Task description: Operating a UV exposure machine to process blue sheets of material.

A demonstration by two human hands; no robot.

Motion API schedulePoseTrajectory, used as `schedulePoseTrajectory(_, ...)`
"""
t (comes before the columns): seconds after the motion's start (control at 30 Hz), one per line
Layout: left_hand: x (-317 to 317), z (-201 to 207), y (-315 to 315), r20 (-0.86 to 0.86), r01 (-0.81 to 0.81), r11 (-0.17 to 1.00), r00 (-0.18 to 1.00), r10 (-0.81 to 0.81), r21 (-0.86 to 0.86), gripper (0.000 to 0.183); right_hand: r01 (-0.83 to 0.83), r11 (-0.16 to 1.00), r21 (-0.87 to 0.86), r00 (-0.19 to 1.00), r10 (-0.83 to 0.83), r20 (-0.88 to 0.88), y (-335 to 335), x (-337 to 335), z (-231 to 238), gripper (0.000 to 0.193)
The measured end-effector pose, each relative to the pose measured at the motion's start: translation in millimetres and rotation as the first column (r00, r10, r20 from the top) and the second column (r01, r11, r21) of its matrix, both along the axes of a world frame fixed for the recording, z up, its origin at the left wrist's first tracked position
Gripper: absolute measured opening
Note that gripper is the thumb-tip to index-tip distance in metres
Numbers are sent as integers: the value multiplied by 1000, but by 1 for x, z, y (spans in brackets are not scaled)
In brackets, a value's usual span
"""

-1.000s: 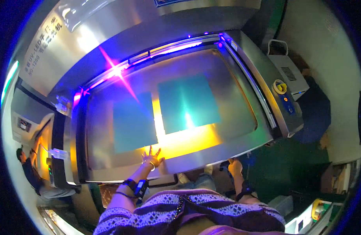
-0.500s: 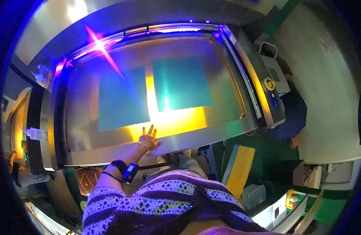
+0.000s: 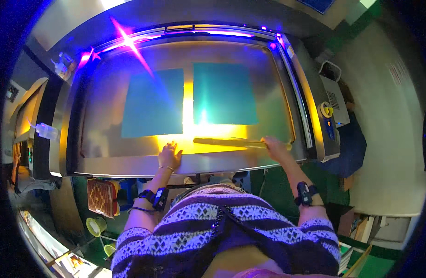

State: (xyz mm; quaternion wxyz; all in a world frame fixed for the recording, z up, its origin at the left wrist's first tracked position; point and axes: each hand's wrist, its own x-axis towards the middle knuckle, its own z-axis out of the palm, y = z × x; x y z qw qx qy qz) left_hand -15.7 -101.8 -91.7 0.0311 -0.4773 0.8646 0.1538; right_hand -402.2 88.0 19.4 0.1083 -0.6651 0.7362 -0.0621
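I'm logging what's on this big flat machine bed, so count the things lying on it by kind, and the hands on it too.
Teal rectangular sheets: 2, the left sheet and the right sheet
Long yellow bar: 1, gripped by the right hand
Hands on the bed: 2, with the left hand resting flat
Total: 5

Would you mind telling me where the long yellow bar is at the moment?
In the head view the long yellow bar lies across the machine bed, just below the right teal sheet; the right hand is on its right end.
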Motion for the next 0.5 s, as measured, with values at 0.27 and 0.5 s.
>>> schedulePoseTrajectory(0.27,62,-18,-15,-198,-349,860,935,294,-372,20,-182,955,233,983,181,28,-53,48,-31,47)
schedulePoseTrajectory(0.5,54,-7,-13,-214,-399,790,917,337,-466,19,-147,933,330,989,147,24,-64,52,-29,50)
